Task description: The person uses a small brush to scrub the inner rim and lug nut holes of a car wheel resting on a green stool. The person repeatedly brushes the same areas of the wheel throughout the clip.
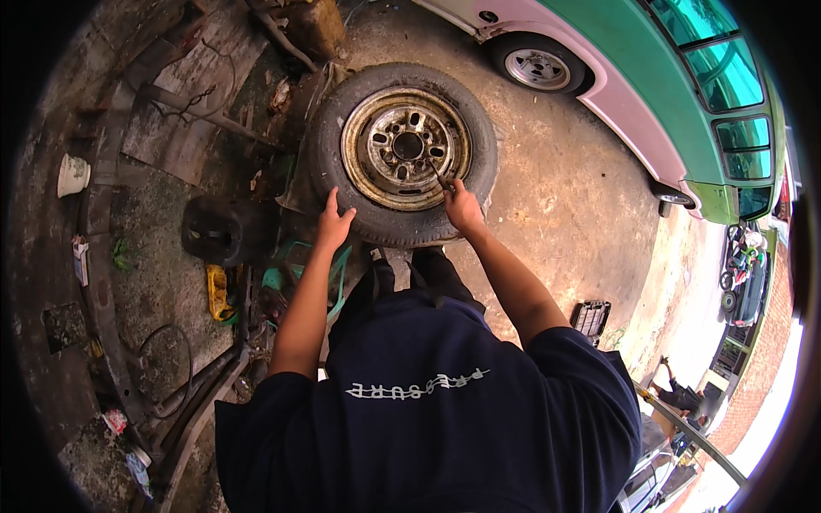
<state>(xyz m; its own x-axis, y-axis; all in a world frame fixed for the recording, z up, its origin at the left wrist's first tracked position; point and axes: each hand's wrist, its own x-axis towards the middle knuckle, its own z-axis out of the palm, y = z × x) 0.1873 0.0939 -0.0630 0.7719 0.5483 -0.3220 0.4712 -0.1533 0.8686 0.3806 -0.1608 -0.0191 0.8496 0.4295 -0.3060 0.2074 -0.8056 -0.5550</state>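
A worn car wheel (402,224), a black tyre on a rusty steel rim (363,120), lies flat in front of me. My left hand (334,224) is at the tyre's near left edge, thumb and forefinger spread apart and nothing in its grasp. Over the tyre's near right side, my right hand (463,208) is closed around a thin dark tool (440,178). Its tip points at the rim's inner edge; the kind of tool is too small to make out. Whatever supports the wheel is mostly hidden beneath it.
A green and pink van (624,94) stands at the upper right. On the left are a black container (224,231), a yellow object (221,293), metal bars (201,389) and a white pot (73,174). A black crate (591,319) is on the right; another person (680,395) is farther off.
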